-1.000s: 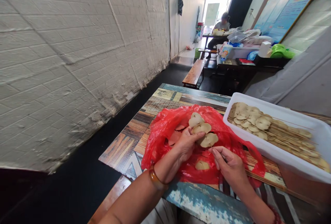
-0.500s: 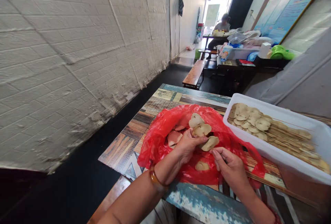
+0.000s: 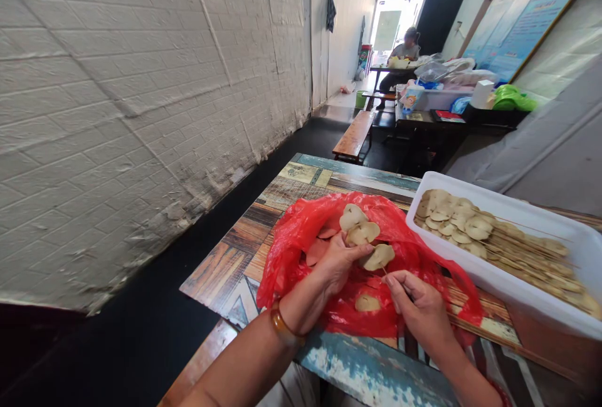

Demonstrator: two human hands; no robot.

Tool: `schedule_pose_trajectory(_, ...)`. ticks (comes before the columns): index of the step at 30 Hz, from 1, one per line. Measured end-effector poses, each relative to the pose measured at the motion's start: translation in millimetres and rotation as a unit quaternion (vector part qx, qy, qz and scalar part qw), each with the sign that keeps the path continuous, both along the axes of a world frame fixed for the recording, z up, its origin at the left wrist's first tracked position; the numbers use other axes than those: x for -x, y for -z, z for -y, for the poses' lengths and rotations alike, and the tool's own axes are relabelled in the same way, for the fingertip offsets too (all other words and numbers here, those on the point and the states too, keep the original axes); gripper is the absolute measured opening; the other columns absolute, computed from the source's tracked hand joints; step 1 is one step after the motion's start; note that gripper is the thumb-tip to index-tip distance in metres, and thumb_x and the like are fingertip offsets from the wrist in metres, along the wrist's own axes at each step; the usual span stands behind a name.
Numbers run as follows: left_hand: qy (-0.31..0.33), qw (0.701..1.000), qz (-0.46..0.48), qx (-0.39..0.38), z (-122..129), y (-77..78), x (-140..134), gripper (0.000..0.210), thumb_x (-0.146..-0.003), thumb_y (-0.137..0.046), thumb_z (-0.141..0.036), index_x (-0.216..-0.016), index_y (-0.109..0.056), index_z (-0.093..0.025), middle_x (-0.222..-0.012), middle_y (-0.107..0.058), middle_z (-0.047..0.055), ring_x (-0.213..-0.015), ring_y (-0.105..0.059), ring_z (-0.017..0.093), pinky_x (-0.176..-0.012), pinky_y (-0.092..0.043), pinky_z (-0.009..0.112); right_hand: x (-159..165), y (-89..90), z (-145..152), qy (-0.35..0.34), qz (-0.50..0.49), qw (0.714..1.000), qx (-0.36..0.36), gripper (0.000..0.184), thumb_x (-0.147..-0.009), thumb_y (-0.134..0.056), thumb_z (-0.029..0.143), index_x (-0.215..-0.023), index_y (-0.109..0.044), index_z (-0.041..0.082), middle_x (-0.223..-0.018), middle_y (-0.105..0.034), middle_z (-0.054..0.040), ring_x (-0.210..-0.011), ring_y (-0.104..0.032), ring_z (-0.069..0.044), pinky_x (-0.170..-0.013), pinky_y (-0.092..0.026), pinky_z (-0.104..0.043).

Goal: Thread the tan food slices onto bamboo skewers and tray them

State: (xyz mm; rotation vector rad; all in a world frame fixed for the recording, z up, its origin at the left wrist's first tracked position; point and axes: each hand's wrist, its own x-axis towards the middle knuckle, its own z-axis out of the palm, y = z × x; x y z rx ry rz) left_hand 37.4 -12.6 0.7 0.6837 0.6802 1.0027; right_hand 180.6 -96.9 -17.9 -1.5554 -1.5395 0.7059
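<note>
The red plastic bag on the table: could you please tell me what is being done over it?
Over the red plastic bag, the left hand holds a few pale round slices, and the right hand pinches a thin stick at the lowest one. Whether the stick passes through them all is hard to see. One loose slice lies on the red plastic. To the right, a white tray holds many similar slices on sticks.

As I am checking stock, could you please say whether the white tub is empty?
Not empty: the white tub holds many pale, round skewered slices, visible through its open top.
</note>
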Motion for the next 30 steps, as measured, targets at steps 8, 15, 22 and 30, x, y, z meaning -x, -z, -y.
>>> schedule_pose_trajectory(8, 0.041, 0.998, 0.029, -0.028, 3, 2.8, 0, 0.039, -0.058, -0.079, -0.02, -0.093, -0.065, -0.013, -0.087, -0.067, 0.007, -0.076, -0.062, 0.016, -0.077, -0.048, 0.029, -2, 5.2, 0, -0.003, -0.002, 1.0, 0.012, 0.034, -0.088, -0.042, 0.044, -0.072, -0.057, 0.019, -0.05, -0.044, 0.0054, -0.047, -0.046, -0.013, -0.051, -0.038, -0.023)
schedule_pose_trajectory(15, -0.048, 0.998, 0.041, 0.006, -7, -4.1, 5, 0.043, -0.057, -0.079, -0.027, -0.094, -0.061, -0.013, -0.084, -0.067, 0.006, -0.067, -0.061, 0.014, -0.069, -0.049, 0.027, 0, 1.4, 1, -0.007, 0.009, 1.0, 0.02, 0.034, -0.088, -0.042, 0.043, -0.072, -0.059, 0.019, -0.049, -0.044, 0.0053, -0.046, -0.046, -0.012, -0.049, -0.038, -0.022)
schedule_pose_trajectory(22, -0.101, 0.993, 0.057, 0.008, -14, -2.3, 7, 0.045, -0.054, -0.08, -0.027, -0.092, -0.06, -0.014, -0.079, -0.066, 0.004, -0.066, -0.061, 0.014, -0.069, -0.048, 0.027, 0, 2.8, 1, -0.023, 0.022, 0.999, 0.014, 0.032, -0.086, -0.043, 0.042, -0.071, -0.061, 0.019, -0.048, -0.046, 0.0049, -0.045, -0.048, -0.012, -0.047, -0.039, -0.022)
schedule_pose_trajectory(30, -0.06, 0.997, 0.041, 0.04, -10, -3.9, 9, 0.033, -0.058, -0.077, -0.028, -0.085, -0.063, -0.013, -0.076, -0.065, 0.005, -0.067, -0.06, 0.016, -0.07, -0.047, 0.029, 2, 2.4, 2, -0.014, 0.019, 0.999, 0.022, 0.034, -0.087, -0.042, 0.044, -0.071, -0.06, 0.02, -0.048, -0.046, 0.0046, -0.046, -0.048, -0.013, -0.048, -0.039, -0.023)
